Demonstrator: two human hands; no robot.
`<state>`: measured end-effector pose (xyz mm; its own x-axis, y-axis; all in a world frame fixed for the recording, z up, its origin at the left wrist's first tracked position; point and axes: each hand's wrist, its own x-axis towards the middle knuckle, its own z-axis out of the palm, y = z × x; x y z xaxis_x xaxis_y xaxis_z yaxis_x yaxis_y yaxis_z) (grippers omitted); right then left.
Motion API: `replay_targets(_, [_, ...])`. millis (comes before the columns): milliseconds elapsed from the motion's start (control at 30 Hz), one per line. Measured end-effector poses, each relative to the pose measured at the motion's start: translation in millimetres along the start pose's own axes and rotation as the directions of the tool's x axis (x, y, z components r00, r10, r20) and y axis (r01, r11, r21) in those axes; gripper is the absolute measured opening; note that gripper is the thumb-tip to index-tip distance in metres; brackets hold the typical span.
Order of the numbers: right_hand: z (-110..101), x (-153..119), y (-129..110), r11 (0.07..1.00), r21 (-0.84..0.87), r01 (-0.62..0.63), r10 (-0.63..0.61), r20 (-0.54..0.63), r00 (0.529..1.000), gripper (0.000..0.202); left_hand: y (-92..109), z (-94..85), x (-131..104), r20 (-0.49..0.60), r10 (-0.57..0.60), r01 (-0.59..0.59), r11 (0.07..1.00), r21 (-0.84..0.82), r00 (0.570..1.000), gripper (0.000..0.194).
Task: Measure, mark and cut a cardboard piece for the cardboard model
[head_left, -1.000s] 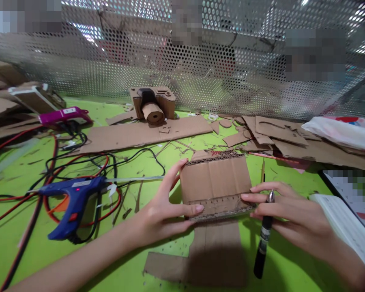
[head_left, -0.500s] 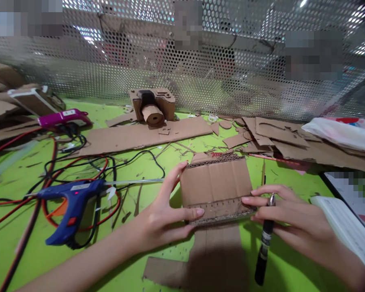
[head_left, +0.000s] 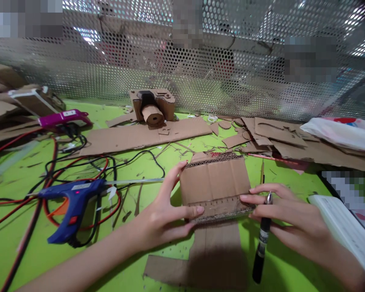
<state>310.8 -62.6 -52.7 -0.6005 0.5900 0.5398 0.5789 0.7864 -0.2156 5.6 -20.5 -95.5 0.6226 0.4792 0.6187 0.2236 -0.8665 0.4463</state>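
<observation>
My left hand (head_left: 170, 207) grips a small cardboard box (head_left: 215, 178) by its left side, thumb on the front and forefinger at the top corner. A clear strip with a row of dark marks (head_left: 220, 205), ruler-like, lies along the box's lower front. Between the fingers of my right hand (head_left: 286, 211) hangs a black pen (head_left: 260, 247), tip down. Fingertips of that same hand touch the box's right edge and the strip's end. Below the box lies a flat cardboard piece (head_left: 214, 251), partly in shadow.
To the left lie a blue glue gun (head_left: 76, 202), tangled cables (head_left: 53, 162) and a purple tool (head_left: 63, 118). A cardboard camera model (head_left: 153, 105) stands near the perforated metal screen (head_left: 140, 61). Cardboard scraps (head_left: 280, 134), a pencil (head_left: 262, 172) and a white device (head_left: 337, 219) are rightward.
My right hand and the pen have shifted slightly left. My left hand keeps its hold on the box, which has barely moved.
</observation>
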Motion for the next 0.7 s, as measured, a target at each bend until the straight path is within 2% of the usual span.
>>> replay_targets(100, [11.0,0.1,-21.1,0.966,-0.255,0.049,-0.065,-0.054,0.996,0.023,0.6,0.5,1.3,-0.012,-0.014,0.014,1.0,0.001,1.0,0.031])
replay_targets(133, [16.3,1.2,-29.9,0.956,-0.291,0.041,-0.065,-0.074,0.995,0.022,1.0,0.7,1.7,-0.016,-0.014,0.014,1.0,0.001,1.0,0.03])
replay_targets(233, [33.1,6.2,-50.0,0.915,-0.34,0.219,-0.215,0.05,0.975,0.029,2.4,1.5,2.4,-0.017,-0.001,0.001,1.0,0.006,1.0,0.029])
replay_targets(300, [41.5,8.7,-54.1,0.903,-0.334,0.271,-0.265,0.064,0.962,0.032,2.9,1.8,2.1,-0.016,0.001,-0.001,1.0,0.012,1.0,0.029])
replay_targets(400, [47.2,9.4,-51.1,0.925,-0.3,0.232,-0.233,0.032,0.972,0.029,2.3,2.2,0.7,-0.02,-0.003,0.003,1.0,0.016,1.0,0.028])
replay_targets(567, [48.3,13.1,-46.6,0.976,-0.207,0.073,-0.093,-0.086,0.992,0.022,2.0,3.3,-0.7,-0.031,0.0,0.001,1.0,0.014,1.0,0.028])
replay_targets(700, [49.8,18.8,-43.1,0.986,-0.16,0.038,-0.063,-0.155,0.986,0.022,2.6,4.6,-0.2,-0.055,-0.011,0.012,1.0,0.007,0.998,0.027])
